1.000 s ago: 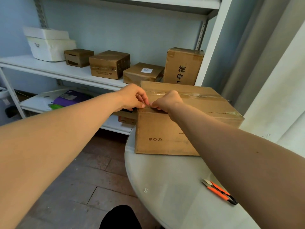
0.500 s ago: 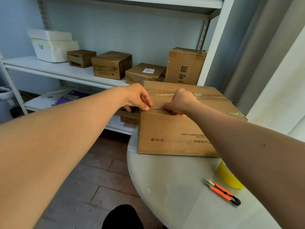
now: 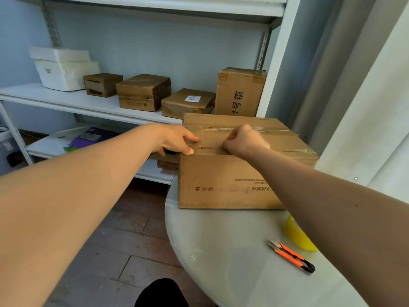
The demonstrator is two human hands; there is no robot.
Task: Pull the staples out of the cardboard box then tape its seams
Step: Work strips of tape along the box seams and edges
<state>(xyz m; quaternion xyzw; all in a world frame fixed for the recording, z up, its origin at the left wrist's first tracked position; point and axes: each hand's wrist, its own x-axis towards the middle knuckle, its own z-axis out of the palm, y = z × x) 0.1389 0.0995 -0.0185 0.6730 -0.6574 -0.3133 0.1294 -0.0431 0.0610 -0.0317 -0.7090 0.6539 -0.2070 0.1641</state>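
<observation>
A brown cardboard box [image 3: 221, 180] stands on the far side of a round white table [image 3: 221, 262]. Clear tape runs across its top, and a thin seam line lies near its front top edge. My left hand [image 3: 177, 140] grips the box's top left corner, fingers on the top face. My right hand [image 3: 243, 140] is curled into a fist and rests on the seam line a little right of the left hand; whatever lies under its fingers is hidden. A yellow tape roll [image 3: 296, 235] lies on the table, half hidden by my right forearm.
Orange-handled snips [image 3: 290, 255] lie on the table at the right. Behind the box, a white shelf unit [image 3: 66, 100] carries several small cardboard boxes [image 3: 143, 91] and a white foam box [image 3: 64, 69]. A curtain hangs at the right; wooden floor lies at the left.
My right hand has slid rightward along the box's front seam, away from my left hand, which stays at the corner. The camera has shifted, bringing the yellow tape roll into view.
</observation>
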